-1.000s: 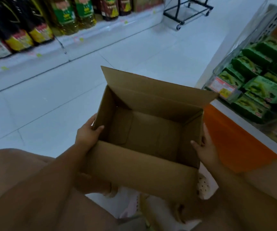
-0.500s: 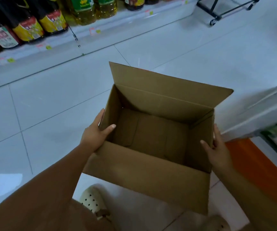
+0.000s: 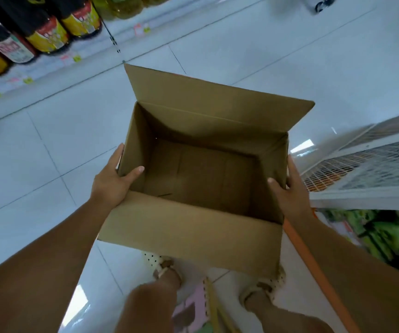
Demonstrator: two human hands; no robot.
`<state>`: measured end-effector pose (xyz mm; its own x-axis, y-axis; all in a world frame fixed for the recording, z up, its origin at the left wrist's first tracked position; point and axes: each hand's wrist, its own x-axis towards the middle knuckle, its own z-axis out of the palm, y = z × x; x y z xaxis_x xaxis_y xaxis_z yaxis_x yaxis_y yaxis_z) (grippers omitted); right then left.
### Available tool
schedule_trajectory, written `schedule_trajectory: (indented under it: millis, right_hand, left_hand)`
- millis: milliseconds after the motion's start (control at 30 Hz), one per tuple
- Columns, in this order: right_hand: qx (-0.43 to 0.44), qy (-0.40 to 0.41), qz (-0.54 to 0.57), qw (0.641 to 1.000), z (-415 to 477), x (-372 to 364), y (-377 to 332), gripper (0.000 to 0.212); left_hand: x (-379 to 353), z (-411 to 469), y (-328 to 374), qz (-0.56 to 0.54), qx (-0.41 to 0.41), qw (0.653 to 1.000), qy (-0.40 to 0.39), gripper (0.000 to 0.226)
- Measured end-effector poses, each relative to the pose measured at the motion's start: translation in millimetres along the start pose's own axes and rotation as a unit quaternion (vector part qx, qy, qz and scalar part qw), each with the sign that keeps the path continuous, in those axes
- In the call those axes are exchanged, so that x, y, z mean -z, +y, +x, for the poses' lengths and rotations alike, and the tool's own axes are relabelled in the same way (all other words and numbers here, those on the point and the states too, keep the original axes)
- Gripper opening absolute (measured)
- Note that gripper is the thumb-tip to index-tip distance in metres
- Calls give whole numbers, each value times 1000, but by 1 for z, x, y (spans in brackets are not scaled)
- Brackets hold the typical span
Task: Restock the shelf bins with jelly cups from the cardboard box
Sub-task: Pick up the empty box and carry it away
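cardboard box [image 3: 193, 236] raised, mouth up, long axis crosswise

The pale tiled floor [image 3: 241, 56] is bearing the person's cream perforated clogs [image 3: 152, 256] at the bottom of the view and a black caster [image 3: 320, 5] at the top edge. Along the upper left a low white shelf [image 3: 42, 72] is holding a row of dark and yellow bottles [image 3: 47, 36], price tags [image 3: 140, 30] sticking to its front lip. At the right, a white mesh shelf unit [image 3: 361, 169] is sitting above green packets [image 3: 388, 236].

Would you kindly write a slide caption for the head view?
Left hand and right hand grip an empty cardboard box by its sides.
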<state>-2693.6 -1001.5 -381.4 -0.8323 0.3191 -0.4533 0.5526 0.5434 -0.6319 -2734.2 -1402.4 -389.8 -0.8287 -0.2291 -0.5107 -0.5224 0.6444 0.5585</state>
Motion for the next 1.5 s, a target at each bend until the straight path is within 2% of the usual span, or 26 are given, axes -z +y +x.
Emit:
schedule_trajectory:
  millis: [300,567,767,1100,1300,1500]
  right_hand:
    - [10,16,27,999,-35,69,-143,69]
    - [-22,32,108,993,19,134,-209,65]
    - [-39,49,156,986,84,199,-248,69]
    - [-78,101,143,981,223,293,-308,69]
    - [-117,138,145,973,311,354,-325,66]
    - [-151,189,158,957,398,450,-317,66]
  left_hand:
    - [135,-20,91,-26,-3,1000,-14,79]
    - [170,21,209,-6,-32,999,-15,80]
    - [173,71,322,2,-68,998,-7,79]
    - [157,194,502,31,-120,992,-34,81]
    - [128,275,626,16,-172,982,-76,81]
    - [69,333,770,19,-215,968,-127,79]
